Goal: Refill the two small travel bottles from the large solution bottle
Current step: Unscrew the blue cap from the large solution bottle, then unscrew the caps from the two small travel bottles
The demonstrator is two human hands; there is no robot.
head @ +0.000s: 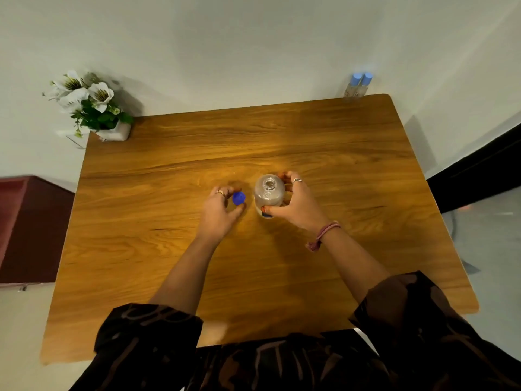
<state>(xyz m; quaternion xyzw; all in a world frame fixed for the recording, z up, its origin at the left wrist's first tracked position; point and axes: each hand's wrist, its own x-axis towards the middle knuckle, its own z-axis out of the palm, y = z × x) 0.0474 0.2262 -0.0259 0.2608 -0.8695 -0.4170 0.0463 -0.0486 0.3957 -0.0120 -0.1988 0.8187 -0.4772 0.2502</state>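
Mid-frame, her right hand grips the uncapped large bottle; left hand pinches its blue cap. Next: fetch the travel bottles, upper right.

Table: wooden, rounded corners, in front of me.
Centre: my large solution bottle, uncapped, upright.
Far right corner: two small travel bottles, blue caps, side by side.
Far left corner: white flower pot.

Wooden table shoved against a plain white wall; white flowers at its far-left corner, dark red cabinet further left.
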